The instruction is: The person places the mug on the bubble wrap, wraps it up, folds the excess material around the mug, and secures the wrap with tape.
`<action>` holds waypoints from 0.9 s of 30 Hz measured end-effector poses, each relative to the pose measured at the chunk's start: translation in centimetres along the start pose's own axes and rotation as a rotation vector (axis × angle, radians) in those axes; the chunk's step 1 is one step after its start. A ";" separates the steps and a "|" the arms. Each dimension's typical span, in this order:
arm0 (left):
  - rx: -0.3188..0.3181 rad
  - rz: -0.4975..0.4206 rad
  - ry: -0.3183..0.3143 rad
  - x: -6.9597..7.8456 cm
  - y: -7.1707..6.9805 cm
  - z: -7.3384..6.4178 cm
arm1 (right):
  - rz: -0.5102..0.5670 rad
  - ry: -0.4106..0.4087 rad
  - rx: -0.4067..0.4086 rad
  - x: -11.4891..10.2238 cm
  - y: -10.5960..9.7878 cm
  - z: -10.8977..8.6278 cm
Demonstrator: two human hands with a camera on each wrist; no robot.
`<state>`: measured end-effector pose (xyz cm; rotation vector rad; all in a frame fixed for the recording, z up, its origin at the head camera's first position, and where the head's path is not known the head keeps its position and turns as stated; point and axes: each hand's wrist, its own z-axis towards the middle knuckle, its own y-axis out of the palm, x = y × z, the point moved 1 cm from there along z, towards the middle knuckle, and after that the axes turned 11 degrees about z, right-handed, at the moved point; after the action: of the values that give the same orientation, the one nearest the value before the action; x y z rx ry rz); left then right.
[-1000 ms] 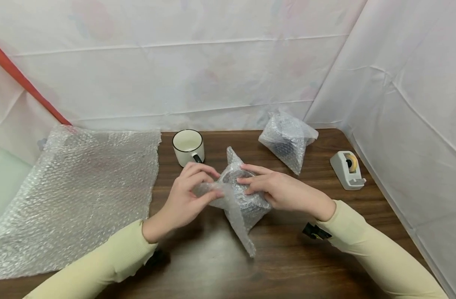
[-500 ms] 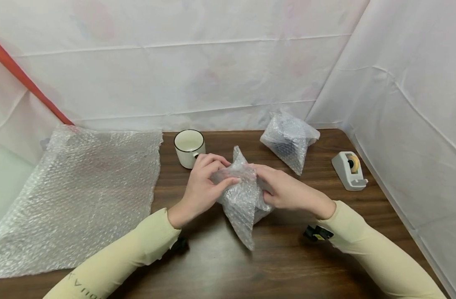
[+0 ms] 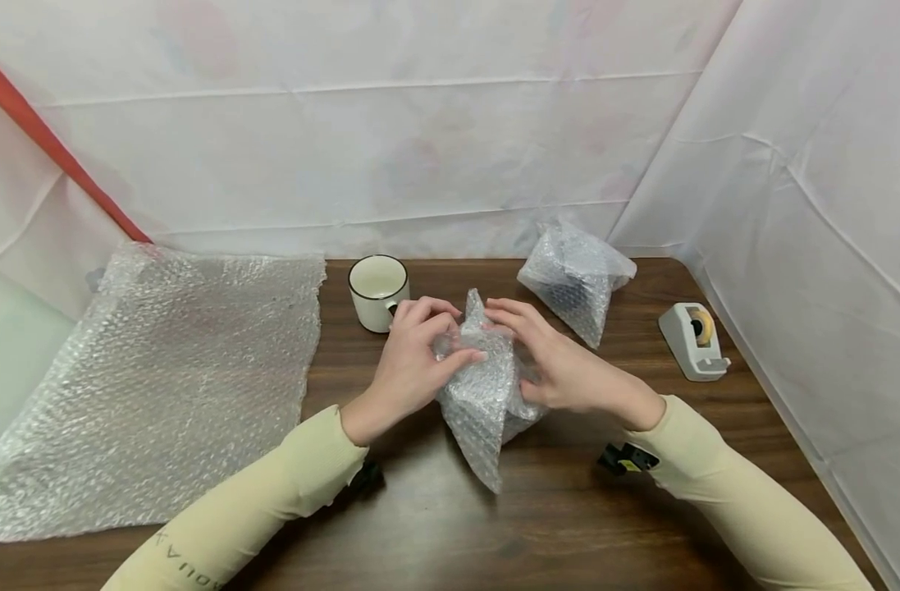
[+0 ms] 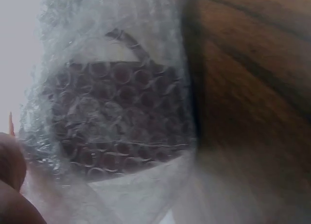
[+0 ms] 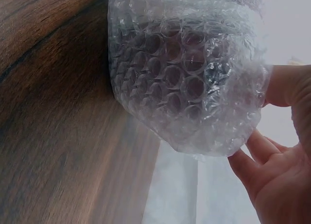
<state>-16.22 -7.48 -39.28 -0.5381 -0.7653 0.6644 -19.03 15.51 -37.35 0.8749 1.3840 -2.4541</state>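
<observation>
A bundle of bubble wrap (image 3: 482, 394) stands mid-table, one pointed corner sticking up at the back and a loose flap hanging toward the front. Through the wrap in the left wrist view shows a dark, wide-banded object (image 4: 121, 117) with a thin curved dark piece above it. My left hand (image 3: 416, 357) holds the bundle's upper left, thumb laid over the folded flap. On the other side my right hand (image 3: 560, 361) grips the wrap, fingers at the back corner and thumb low on the side. The right wrist view shows its fingertips at the edge of the wrap (image 5: 209, 131).
A white mug (image 3: 376, 291) with a black rim stands just behind my left hand. A second wrapped bundle (image 3: 575, 279) lies at the back right. Beyond my right hand is a tape dispenser (image 3: 693, 341). A large bubble wrap sheet (image 3: 176, 386) covers the table's left side.
My left hand has moved right and folded the flap over the top of the bundle. My right fingers have shifted from the top of the bundle to its back and right side.
</observation>
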 end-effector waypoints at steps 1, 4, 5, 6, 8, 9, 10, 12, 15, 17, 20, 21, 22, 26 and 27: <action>-0.022 0.020 -0.014 0.1 0.0 0.1 | 0.000 0.004 -0.001 0.0 0.0 0.0; -0.099 0.076 -0.064 0.4 -0.2 0.3 | 0.009 0.024 -0.004 0.0 -0.1 -0.1; -0.126 0.092 -0.082 0.4 -0.2 0.4 | 0.014 0.031 -0.005 0.0 -0.1 -0.1; -0.154 0.102 -0.101 0.5 -0.2 0.5 | 0.015 0.035 -0.007 0.0 -0.1 -0.1; -0.205 0.114 -0.138 0.5 -0.3 0.6 | 0.025 0.042 -0.013 0.0 -0.1 -0.2; -0.225 0.116 -0.153 0.5 -0.3 0.7 | 0.028 0.043 -0.017 0.0 -0.1 -0.2; -0.239 0.117 -0.165 0.5 -0.3 0.7 | 0.035 0.045 -0.021 0.0 -0.1 -0.2; -0.236 0.126 -0.165 0.4 -0.3 0.6 | 0.054 0.050 -0.031 0.0 0.0 -0.2; -0.151 0.174 -0.082 0.5 -0.5 0.4 | 0.067 0.055 -0.040 0.0 0.0 -0.2; -0.069 0.229 0.014 0.6 -0.7 0.1 | 0.060 0.054 -0.041 -0.1 0.1 -0.1; 0.008 0.302 0.162 1.0 -1.1 -0.5 | 0.040 0.051 -0.032 -0.1 0.1 -0.1; 0.009 0.320 0.202 1.2 -1.1 -0.8 | 0.036 0.051 -0.029 -0.1 0.1 -0.1; -0.003 0.338 0.236 1.4 -1.1 -1.0 | 0.035 0.051 -0.027 0.0 0.1 -0.2; -0.123 0.425 0.295 2.2 -0.8 -2.1 | 0.034 0.063 -0.019 0.2 0.1 -0.4; -0.157 0.450 0.299 2.3 -0.7 -2.2 | 0.032 0.064 -0.016 0.2 0.1 -0.5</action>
<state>-13.03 -6.74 -39.18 -0.9464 -0.4161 0.9172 -18.96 15.87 -37.75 0.9717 1.3974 -2.4081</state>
